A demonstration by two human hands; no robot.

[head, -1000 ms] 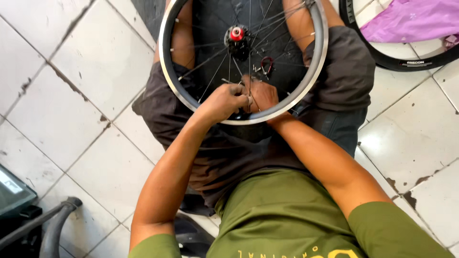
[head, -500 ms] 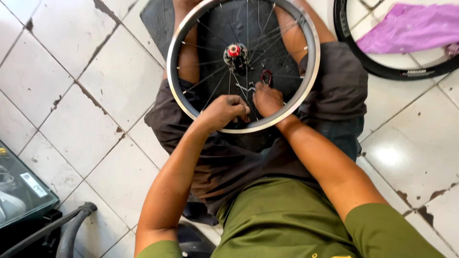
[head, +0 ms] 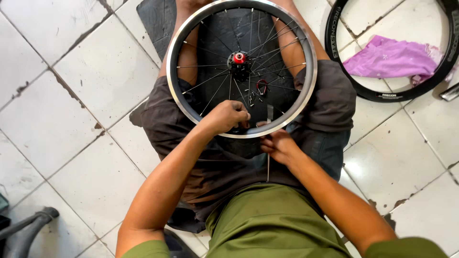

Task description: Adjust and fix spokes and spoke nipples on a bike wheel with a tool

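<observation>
A spoked bicycle wheel, its silver rim (head: 311,71) around a black hub with a red centre (head: 239,59), rests flat on my lap as I sit on the tiled floor. My left hand (head: 227,116) reaches inside the wheel and closes on the near part of the rim among the spokes. Just outside the rim, my right hand (head: 278,145) pinches a thin metal spoke (head: 267,169) that points down toward my body. Several small metal bits (head: 253,98) and a small dark red ring (head: 262,86) lie on the black mat (head: 155,24) under the wheel.
A black tyre (head: 340,79) lies on the tiles at the upper right with a purple cloth (head: 392,58) inside it. A metal piece (head: 450,92) shows at the right edge. A grey tube-like object (head: 28,228) sits at the lower left.
My right hand has come out of the wheel's inside to just below the rim, now pinching a thin spoke. My left hand stays at the near rim.
</observation>
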